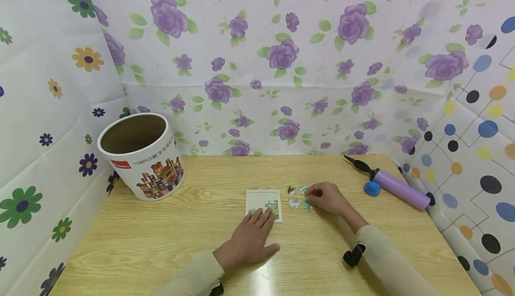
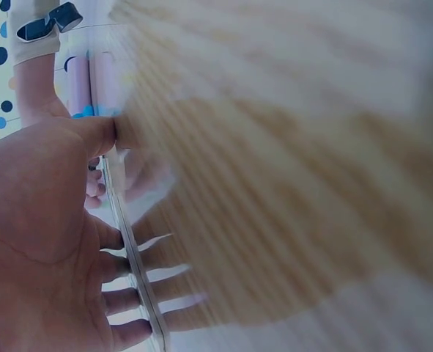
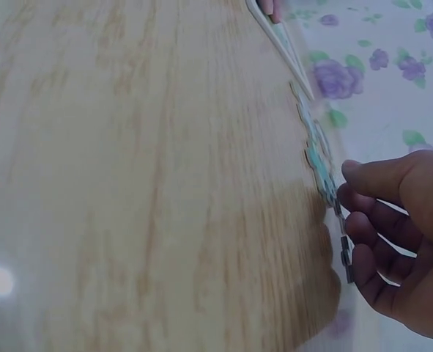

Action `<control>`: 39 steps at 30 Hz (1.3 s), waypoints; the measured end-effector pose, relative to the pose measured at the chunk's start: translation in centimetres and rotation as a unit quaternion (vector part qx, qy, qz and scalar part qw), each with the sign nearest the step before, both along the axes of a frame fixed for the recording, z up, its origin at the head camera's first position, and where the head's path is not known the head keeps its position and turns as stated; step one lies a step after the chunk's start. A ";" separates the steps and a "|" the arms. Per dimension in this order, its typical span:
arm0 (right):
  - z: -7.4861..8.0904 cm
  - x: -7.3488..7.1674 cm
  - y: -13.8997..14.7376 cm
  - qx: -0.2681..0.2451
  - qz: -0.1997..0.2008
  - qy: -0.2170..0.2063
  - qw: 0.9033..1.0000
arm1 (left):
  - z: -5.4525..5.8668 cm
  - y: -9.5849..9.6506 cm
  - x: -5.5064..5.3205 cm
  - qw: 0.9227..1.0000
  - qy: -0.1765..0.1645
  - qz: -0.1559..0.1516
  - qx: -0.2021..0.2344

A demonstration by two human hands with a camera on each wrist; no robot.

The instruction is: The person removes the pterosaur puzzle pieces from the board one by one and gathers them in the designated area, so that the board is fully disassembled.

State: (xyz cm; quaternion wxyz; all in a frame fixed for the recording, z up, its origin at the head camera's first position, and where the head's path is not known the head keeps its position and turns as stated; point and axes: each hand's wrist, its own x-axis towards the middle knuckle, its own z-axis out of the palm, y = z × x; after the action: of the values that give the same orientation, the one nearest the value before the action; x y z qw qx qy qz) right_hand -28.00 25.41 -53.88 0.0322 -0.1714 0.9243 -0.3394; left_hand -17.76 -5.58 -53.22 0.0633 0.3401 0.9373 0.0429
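Note:
My left hand (image 1: pixel 251 240) lies flat with straight fingers on the lower part of a square, cream puzzle board (image 1: pixel 261 194). A green and white printed patch (image 1: pixel 272 206) shows on the board near its right side. Right of the board lie several loose jigsaw pieces, among them a brown and white piece (image 1: pixel 291 190), a pale blue piece (image 1: pixel 294 204) and a teal piece (image 1: pixel 307 205). Over the right-hand pieces, my right hand (image 1: pixel 327 197) has its fingers bent and fingertips at the pieces. In the right wrist view, whether thumb and forefinger pinch a piece is unclear.
A large white printed bucket (image 1: pixel 150 164) stands at the back left. On the right lie a purple hand pump (image 1: pixel 398 188) with a black nozzle and a small blue object (image 1: pixel 372 188). Patterned cloth (image 1: pixel 281 63) closes off the table's (image 1: pixel 161 233) back and sides.

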 end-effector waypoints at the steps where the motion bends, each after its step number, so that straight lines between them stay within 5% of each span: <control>1: 0.1 0.0 -0.1 -0.001 0.002 0.002 1.000 | -0.1 0.0 0.0 1.000 0.001 -0.001 0.003; 19: 2.2 0.0 -4.4 -0.025 0.068 0.019 0.997 | 0.6 0.2 0.2 1.000 0.001 0.009 0.000; 39: 1.1 -1.0 -8.7 -0.011 0.104 -0.004 0.994 | 0.4 -0.2 0.9 1.000 0.009 -0.020 0.005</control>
State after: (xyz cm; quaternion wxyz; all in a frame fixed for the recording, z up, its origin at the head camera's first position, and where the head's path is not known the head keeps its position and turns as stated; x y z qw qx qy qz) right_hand -29.01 16.69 -52.75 0.0689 -0.2659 0.8976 -0.3447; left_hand -16.89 -5.79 -52.84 0.0541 0.3592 0.9307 0.0431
